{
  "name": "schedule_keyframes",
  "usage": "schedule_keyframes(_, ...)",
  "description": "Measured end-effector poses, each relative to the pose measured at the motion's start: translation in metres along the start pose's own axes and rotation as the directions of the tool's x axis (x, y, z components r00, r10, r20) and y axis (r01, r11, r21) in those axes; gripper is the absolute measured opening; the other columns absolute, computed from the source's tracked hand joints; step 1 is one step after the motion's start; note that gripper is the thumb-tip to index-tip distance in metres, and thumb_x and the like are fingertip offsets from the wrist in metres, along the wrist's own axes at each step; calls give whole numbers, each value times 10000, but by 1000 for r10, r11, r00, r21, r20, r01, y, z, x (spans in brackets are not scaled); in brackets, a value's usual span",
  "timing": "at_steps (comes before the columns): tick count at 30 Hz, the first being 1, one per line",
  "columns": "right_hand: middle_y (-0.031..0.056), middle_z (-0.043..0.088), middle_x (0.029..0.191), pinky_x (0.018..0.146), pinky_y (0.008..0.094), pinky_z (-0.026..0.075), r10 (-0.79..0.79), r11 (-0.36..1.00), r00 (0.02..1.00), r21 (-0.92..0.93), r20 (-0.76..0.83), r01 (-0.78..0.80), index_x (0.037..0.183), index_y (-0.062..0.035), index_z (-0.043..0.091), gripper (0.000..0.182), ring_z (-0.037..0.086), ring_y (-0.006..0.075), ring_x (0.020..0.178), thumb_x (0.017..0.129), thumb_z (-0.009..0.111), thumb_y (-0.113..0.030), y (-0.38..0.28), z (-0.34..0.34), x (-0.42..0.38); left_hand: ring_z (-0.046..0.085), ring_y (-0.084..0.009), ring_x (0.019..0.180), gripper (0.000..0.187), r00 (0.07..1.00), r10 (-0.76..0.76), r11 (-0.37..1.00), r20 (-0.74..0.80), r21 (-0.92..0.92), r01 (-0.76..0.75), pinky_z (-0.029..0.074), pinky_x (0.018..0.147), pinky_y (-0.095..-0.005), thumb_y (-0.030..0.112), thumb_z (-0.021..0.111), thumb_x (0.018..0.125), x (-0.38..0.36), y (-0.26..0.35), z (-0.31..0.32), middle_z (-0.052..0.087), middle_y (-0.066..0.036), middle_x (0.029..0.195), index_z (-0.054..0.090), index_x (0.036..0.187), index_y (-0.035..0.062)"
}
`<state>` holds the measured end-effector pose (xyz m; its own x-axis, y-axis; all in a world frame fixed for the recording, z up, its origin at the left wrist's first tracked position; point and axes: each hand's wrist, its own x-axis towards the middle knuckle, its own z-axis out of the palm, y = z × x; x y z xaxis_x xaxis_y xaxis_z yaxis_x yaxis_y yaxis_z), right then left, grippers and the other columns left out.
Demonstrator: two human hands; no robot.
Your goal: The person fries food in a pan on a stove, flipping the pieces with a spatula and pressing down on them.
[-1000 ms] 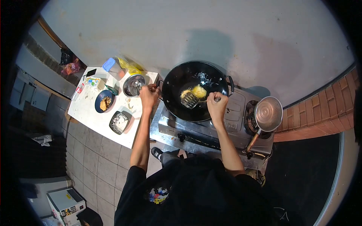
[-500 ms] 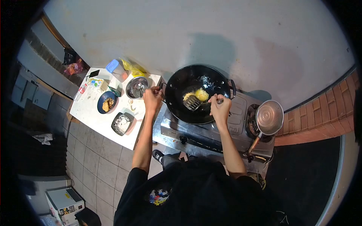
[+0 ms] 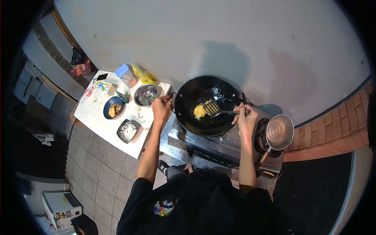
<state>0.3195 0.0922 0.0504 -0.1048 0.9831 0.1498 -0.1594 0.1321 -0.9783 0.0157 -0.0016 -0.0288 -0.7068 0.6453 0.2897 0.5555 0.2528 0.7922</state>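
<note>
A black wok (image 3: 205, 105) is steadied on the left burner of a steel stove (image 3: 219, 143), its left handle gripped by the closed fingers of the left hand (image 3: 161, 108), whose arm is stretched almost straight forward from the shoulder. The right hand (image 3: 246, 119), with its forearm raised over the stove's front edge, is wrapped around the handle of a slotted spatula (image 3: 214, 108), the blade held inside the wok just beside a yellow lump of egg (image 3: 199, 111) lying left of the pan's centre. A lidded saucepan (image 3: 277, 131) is seen on the right burner. On the white worktop (image 3: 105, 127) to the left, a steel bowl (image 3: 145, 95) is set at the edge nearest the wok, with a blue plate (image 3: 113, 108) and a dark tray (image 3: 128, 130) near the front edge.
</note>
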Motion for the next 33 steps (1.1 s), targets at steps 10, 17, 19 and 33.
schedule_keyframes(10, 79, 604, 597, 349, 241, 425, 117, 988, 985, -120, 129, -101, 691, 53, 621, 395, 513, 90, 399, 972, 544, -214, 21, 3, -17, 705, -226, 760, 215, 1000, -6, 1000, 8, 3, 6, 532, 689, -322, 79, 718, 794, -3, 6, -1, 704, -185, 799, 695, 952, -66)
schedule_keyframes(17, 73, 584, 546, 337, 240, 414, 71, 987, 990, -153, 125, -52, 704, 68, 640, 399, 518, 99, 380, 968, 550, -217, 37, 14, -20, 703, -223, 749, 212, 1000, 3, 1000, 2, 0, -3, 530, 680, -324, 78, 715, 794, -6, 14, -3, 702, -186, 794, 696, 949, -65)
schedule_keyframes(19, 67, 569, 521, 335, 239, 410, 63, 984, 991, -174, 120, -41, 700, 64, 639, 398, 514, 99, 374, 969, 550, -216, 37, 16, -21, 705, -227, 742, 209, 1000, 15, 1000, 0, -3, -15, 530, 674, -330, 76, 716, 789, -7, 17, -5, 700, -195, 795, 698, 945, -62)
schedule_keyframes(33, 81, 594, 571, 306, 257, 339, 47, 984, 995, -174, 92, -30, 678, 56, 604, 421, 471, 97, 336, 987, 513, -216, 46, 13, -29, 705, -261, 717, 213, 1000, -8, 1000, -1, -22, 8, 531, 673, -336, 60, 703, 786, -8, 19, -4, 695, -222, 790, 693, 951, -74)
